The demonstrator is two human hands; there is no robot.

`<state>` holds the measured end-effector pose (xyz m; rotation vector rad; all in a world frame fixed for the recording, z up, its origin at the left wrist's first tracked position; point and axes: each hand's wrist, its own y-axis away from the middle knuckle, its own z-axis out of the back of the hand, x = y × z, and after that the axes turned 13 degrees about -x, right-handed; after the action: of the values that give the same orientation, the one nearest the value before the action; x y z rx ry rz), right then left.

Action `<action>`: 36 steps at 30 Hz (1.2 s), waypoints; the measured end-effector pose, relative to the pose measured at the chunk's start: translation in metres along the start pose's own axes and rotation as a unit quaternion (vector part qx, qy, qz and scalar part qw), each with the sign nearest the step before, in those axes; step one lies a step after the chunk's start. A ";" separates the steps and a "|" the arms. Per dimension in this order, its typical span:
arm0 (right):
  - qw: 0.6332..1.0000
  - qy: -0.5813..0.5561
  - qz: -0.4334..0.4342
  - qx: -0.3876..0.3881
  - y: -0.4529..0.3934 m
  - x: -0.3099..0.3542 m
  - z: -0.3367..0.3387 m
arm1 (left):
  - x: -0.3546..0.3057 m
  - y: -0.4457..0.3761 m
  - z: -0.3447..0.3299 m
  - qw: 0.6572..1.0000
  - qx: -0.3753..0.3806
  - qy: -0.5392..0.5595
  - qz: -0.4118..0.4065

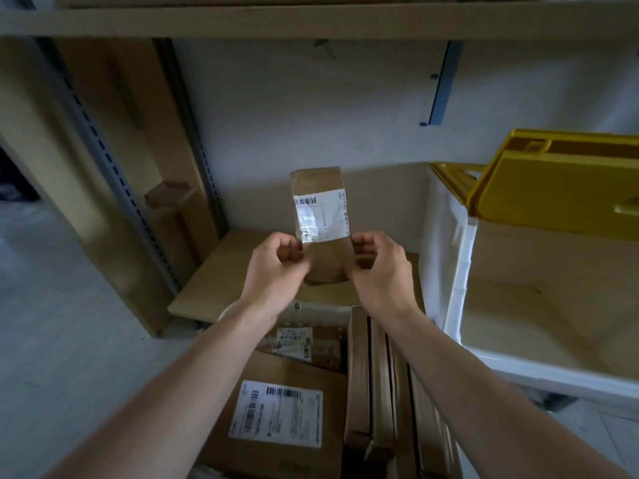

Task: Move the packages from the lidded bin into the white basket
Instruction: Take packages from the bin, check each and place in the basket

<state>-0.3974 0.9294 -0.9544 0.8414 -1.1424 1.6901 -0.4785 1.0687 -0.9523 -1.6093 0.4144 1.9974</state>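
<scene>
A small brown package (321,216) with a white shipping label stands upright in the air at centre. My left hand (276,267) pinches its lower left edge and my right hand (378,267) pinches its lower right edge. Below my arms lies a pile of cardboard packages: a flat one with a large white label (276,413), a smaller labelled one (301,344) behind it, and several slim boxes on edge (380,385); the container around them is mostly hidden. At the right sits a white bin (456,288) with a raised yellow lid (560,188), its inside bare.
A wooden shelf board (221,274) lies just behind the held package, with a metal rack upright (114,167) at the left and another shelf (311,22) overhead. Grey floor (52,323) spreads to the left.
</scene>
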 end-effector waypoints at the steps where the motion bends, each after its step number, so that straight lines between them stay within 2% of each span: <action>1: 1.000 -0.005 0.005 -0.003 0.001 0.002 0.004 | -0.004 0.006 0.004 1.000 0.005 0.006 -0.005; 6: 1.000 -0.018 0.013 -0.007 0.005 0.009 0.014 | -0.014 0.029 0.022 0.998 0.035 -0.011 -0.048; 19: 0.999 -0.030 0.032 0.007 0.010 0.009 0.024 | -0.011 0.029 0.029 0.986 0.035 -0.088 -0.139; 29: 0.997 -0.039 0.061 0.018 0.015 0.011 0.021 | -0.009 0.026 0.027 0.988 0.020 -0.050 -0.142; 32: 0.997 -0.059 0.046 0.032 0.013 0.010 0.018 | -0.008 0.024 0.027 0.993 0.014 -0.019 -0.117; 36: 0.992 -0.114 -0.016 0.048 0.014 0.013 0.017 | -0.008 0.021 0.029 0.996 -0.003 0.005 -0.088</action>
<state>-0.4144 0.9148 -0.9412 1.1308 -1.1980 1.6645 -0.5128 1.0659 -0.9394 -1.6020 0.2619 1.8604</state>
